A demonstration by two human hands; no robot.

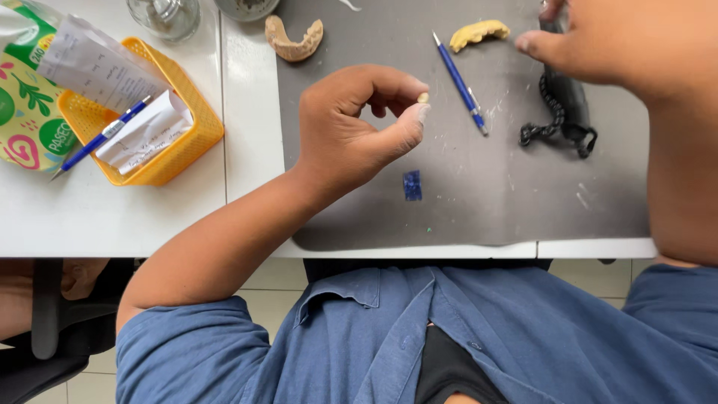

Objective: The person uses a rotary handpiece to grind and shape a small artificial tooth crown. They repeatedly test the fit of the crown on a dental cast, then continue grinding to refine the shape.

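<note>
Blue collared shirt, short sleeves, open over black undershirt, bare forearms

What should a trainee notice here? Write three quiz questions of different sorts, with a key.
1. True or false: the left hand pinches a small pale piece between thumb and forefinger.
2. What holds the folded papers? A) a yellow basket B) a glass jar C) the grey mat
3. Fill in: the right hand is at the top of a black tool with a coiled ____.

Key: 1 true; 2 A; 3 cord.
</note>
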